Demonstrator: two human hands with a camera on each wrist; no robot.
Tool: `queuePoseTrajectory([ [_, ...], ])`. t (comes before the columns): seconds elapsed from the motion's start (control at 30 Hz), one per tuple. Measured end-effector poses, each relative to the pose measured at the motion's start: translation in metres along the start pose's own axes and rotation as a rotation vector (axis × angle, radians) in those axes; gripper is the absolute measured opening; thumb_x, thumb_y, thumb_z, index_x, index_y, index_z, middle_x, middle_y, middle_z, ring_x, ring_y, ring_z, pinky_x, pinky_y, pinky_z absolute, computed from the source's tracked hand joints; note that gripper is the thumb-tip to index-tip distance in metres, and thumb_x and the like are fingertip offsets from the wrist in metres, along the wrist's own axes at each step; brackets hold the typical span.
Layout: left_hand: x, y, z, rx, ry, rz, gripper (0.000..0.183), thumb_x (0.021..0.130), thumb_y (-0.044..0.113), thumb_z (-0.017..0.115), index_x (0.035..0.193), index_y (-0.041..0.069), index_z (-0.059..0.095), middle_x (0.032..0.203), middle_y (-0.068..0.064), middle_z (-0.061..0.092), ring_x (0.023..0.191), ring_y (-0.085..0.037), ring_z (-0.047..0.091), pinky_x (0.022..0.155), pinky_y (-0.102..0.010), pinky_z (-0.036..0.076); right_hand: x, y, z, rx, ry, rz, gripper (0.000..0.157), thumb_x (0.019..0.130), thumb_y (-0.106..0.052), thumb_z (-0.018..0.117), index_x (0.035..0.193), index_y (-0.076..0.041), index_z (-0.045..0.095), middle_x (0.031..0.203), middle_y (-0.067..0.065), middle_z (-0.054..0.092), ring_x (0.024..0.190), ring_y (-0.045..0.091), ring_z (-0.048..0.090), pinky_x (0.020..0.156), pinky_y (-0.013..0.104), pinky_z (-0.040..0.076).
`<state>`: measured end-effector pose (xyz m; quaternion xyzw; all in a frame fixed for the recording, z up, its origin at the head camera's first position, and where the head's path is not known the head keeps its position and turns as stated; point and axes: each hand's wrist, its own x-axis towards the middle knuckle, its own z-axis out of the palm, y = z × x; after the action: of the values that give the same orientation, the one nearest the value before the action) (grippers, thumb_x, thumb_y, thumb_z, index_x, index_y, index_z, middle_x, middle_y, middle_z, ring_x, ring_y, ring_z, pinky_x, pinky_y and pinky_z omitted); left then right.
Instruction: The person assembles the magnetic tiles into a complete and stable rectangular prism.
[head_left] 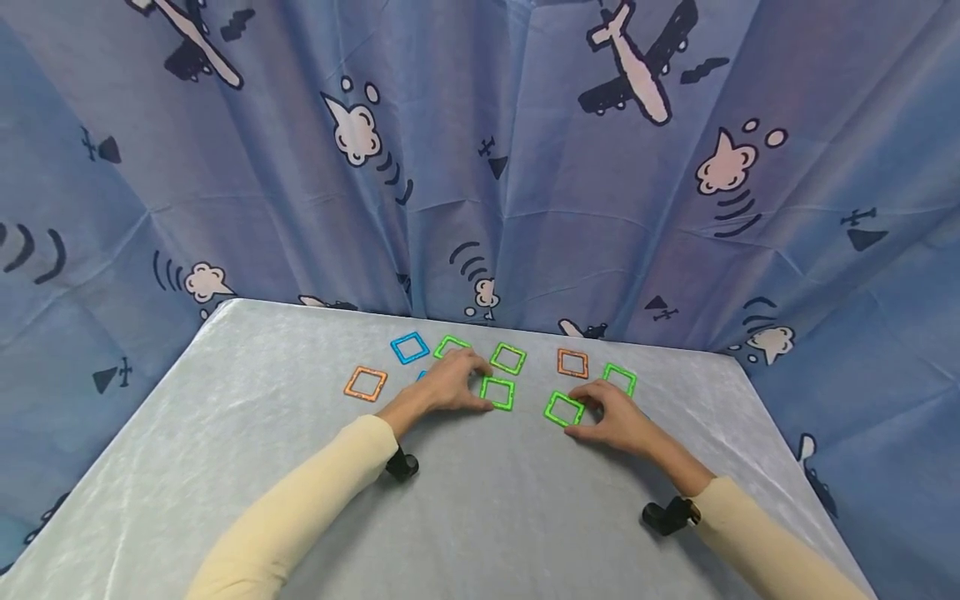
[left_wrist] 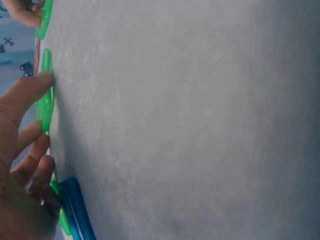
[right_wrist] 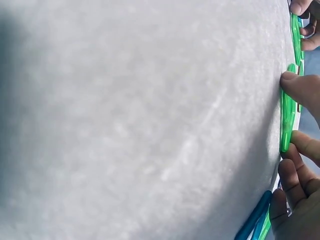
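My left hand (head_left: 452, 381) pinches a green square frame (head_left: 512, 395) between thumb and fingers, at the table's middle. In the left wrist view this green frame (left_wrist: 46, 112) appears edge-on, its opposite sides touched by thumb and a finger. To its right, my right hand (head_left: 615, 419) holds another green square frame (head_left: 550, 406) by its right side. The right wrist view shows that green frame (right_wrist: 287, 115) between thumb and fingertip. A gap separates the two held frames. Behind the left one lies a green frame (head_left: 521, 364).
Around the hands lie an orange frame (head_left: 352, 380), a blue frame (head_left: 397, 352), a partly covered green frame (head_left: 441, 346), a second orange frame (head_left: 559, 361) and a green frame (head_left: 622, 369) behind the right hand. Blue frames (left_wrist: 75, 210) (right_wrist: 254, 216) show low in the wrist views. A patterned curtain (head_left: 450, 167) hangs behind.
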<state>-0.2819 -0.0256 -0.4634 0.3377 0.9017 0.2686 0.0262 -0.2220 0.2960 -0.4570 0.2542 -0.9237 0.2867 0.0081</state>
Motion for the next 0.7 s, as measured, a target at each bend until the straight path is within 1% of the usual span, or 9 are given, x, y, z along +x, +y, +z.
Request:
queuePoseTrajectory([
  [0.13, -0.002, -0.002, 0.000, 0.000, 0.017, 0.015, 0.053, 0.078, 0.036, 0.090, 0.118, 0.008, 0.072, 0.112, -0.005, 0.066, 0.106, -0.022, 0.057, 0.096, -0.038, 0.043, 0.001, 0.001, -0.001, 0.013, 0.004, -0.028, 0.051, 0.076, -0.019, 0.092, 0.114, 0.005, 0.069, 0.103, 0.010, 0.065, 0.089, 0.025, 0.058, 0.078, 0.043, 0.050],
  [0.3, -0.004, -0.005, -0.002, -0.003, 0.022, 0.043, 0.052, 0.078, 0.036, 0.090, 0.117, 0.006, 0.073, 0.111, -0.005, 0.067, 0.105, -0.021, 0.058, 0.096, -0.039, 0.042, 0.001, 0.002, -0.002, 0.020, -0.017, -0.019, 0.052, 0.076, -0.020, 0.092, 0.116, 0.005, 0.069, 0.107, 0.010, 0.065, 0.093, 0.026, 0.058, 0.081, 0.044, 0.050],
  [0.5, -0.008, -0.008, -0.006, -0.009, 0.009, 0.039, 0.051, 0.078, 0.035, 0.090, 0.116, 0.006, 0.073, 0.111, -0.005, 0.067, 0.104, -0.020, 0.058, 0.094, -0.036, 0.045, 0.004, 0.002, -0.003, 0.027, -0.038, -0.002, 0.054, 0.076, -0.020, 0.093, 0.119, 0.003, 0.070, 0.110, 0.009, 0.065, 0.096, 0.025, 0.058, 0.084, 0.046, 0.049],
  [0.57, -0.010, -0.009, -0.007, -0.013, 0.012, 0.038, 0.051, 0.077, 0.034, 0.091, 0.115, 0.005, 0.073, 0.109, -0.005, 0.067, 0.102, -0.021, 0.059, 0.093, -0.036, 0.046, 0.007, 0.002, -0.003, 0.031, -0.043, -0.007, 0.054, 0.075, -0.021, 0.093, 0.119, 0.001, 0.070, 0.113, 0.009, 0.065, 0.099, 0.025, 0.059, 0.087, 0.047, 0.049],
  [0.7, -0.016, -0.011, -0.007, -0.005, 0.023, 0.025, 0.051, 0.076, 0.035, 0.091, 0.114, 0.006, 0.073, 0.108, -0.005, 0.066, 0.102, -0.021, 0.059, 0.094, -0.037, 0.045, 0.013, 0.000, -0.001, 0.031, -0.063, -0.024, 0.056, 0.076, -0.024, 0.093, 0.122, -0.002, 0.070, 0.117, 0.007, 0.066, 0.105, 0.026, 0.059, 0.093, 0.050, 0.047],
])
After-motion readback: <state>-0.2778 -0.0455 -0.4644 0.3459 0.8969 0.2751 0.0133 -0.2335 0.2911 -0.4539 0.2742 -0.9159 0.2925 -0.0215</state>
